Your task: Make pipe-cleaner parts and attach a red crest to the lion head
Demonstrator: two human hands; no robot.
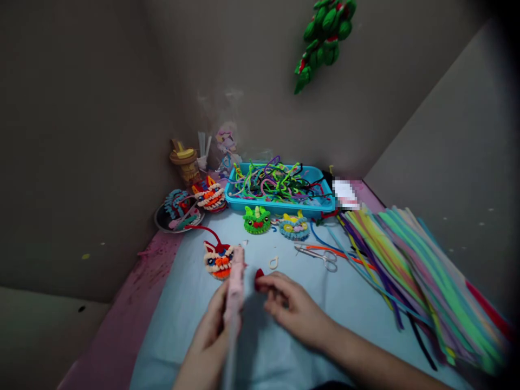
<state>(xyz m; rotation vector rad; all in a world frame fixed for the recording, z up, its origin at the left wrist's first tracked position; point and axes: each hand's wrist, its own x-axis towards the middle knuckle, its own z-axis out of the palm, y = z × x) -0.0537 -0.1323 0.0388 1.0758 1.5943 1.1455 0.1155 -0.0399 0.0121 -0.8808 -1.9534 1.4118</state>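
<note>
Here's the left hand point(211, 327), angled forward, closed round a pink tool point(234, 290) above the blue cloth point(162, 346); the right forearm slants in, its hand point(296, 306) half-curled, fingertips pinching a small red piece point(259, 280); the tool's long axis runs away from the person, tip forward, by the orange lion head point(219, 261); whether they touch, I can't tell.

Craft workspace point(179, 309): scissors point(322, 257), loose pipe cleaners point(430, 276), fuzzy animal-faced figures point(257, 223).
</note>
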